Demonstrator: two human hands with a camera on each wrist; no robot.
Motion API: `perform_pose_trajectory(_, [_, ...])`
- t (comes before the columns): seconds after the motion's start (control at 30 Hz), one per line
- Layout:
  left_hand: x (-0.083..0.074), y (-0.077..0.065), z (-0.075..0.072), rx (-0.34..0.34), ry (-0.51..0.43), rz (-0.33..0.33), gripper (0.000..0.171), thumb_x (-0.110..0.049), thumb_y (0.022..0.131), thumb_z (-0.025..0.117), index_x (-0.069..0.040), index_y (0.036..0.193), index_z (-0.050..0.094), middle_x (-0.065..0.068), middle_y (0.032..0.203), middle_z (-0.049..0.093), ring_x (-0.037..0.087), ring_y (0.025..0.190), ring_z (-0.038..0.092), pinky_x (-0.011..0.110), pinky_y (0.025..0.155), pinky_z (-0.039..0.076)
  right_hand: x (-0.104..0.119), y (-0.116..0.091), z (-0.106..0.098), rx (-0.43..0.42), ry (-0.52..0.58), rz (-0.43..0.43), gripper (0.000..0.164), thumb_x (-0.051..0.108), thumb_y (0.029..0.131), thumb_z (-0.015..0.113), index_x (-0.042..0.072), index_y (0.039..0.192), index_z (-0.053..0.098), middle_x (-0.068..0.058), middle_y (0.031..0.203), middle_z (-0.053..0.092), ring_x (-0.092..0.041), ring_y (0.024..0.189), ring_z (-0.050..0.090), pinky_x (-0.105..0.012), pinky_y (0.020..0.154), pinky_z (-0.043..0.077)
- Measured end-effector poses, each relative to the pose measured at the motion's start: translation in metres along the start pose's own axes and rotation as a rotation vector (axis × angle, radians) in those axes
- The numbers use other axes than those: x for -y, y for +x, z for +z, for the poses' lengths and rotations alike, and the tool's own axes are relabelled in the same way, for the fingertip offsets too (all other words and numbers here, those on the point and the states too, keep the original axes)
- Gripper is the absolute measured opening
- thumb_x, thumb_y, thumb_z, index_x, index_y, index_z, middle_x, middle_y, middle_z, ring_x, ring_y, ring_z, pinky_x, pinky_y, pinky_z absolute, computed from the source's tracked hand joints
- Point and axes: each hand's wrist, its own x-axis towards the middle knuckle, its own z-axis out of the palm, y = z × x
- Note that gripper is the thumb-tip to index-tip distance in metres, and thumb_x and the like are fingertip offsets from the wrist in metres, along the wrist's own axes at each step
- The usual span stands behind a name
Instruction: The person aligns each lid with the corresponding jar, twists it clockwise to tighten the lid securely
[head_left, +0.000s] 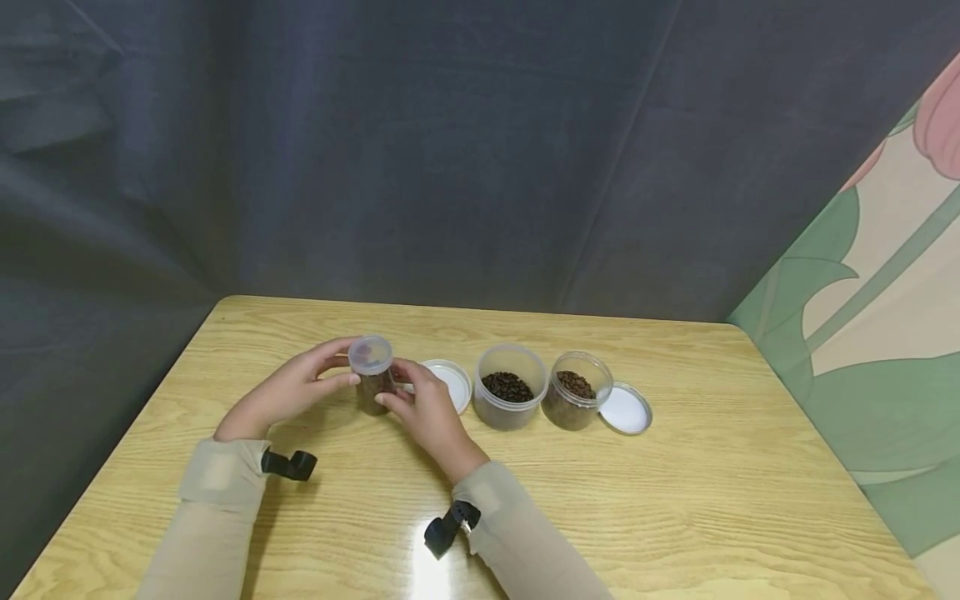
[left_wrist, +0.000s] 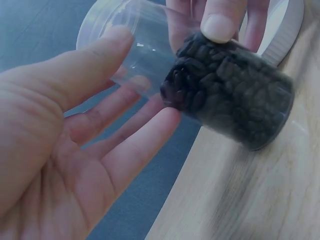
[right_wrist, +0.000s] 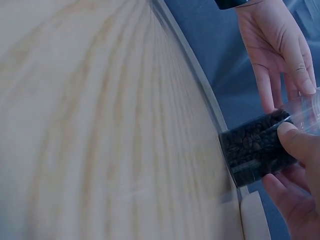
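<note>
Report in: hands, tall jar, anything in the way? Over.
Left hand around tall jar, near top; right hand grips lower down. Jar holds dark beans. White lid just beyond right hand; nothing visibly blocking.

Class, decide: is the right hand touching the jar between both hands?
Touching: in the left wrist view, the right hand presses its thumb against the jar.

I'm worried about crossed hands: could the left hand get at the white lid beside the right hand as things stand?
Probably not directly: the left hand holds the clear jar of dark beans, and that jar and the right hand lie between it and the white lid.
</note>
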Motion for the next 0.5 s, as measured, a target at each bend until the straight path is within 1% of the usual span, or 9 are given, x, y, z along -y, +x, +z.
perform_pose_trajectory(0.27, [-0.0001,0.0004,-0.0007,-0.014,0.011,-0.024,0.061,-0.024,0.104,0.059,-0.007,0.158,0.034,0.020,0.158,0.037,0.045,0.140,0.040,0.066,0.109,0.037,0.0040,0.0061,0.0005,-0.015,-0.033,0.017,0.050,0.010,0.091,0.076,0.000,0.137,0.057,-0.017,0.133,0.061,-0.027,0.120,0.063,-0.020,0.092,0.054])
perform_pose_trajectory(0.5, [0.0003,0.0010,-0.0002,-0.017,0.007,-0.033,0.061,-0.023,0.105,0.059,-0.008,0.158,0.033,0.020,0.158,0.037,0.044,0.141,0.040,0.065,0.110,0.037,0.0051,0.0079,0.0008,-0.018,-0.032,0.025,0.050,0.010,0.091,0.076,-0.001,0.137,0.057,-0.018,0.132,0.061,-0.027,0.119,0.063,-0.019,0.092,0.054])
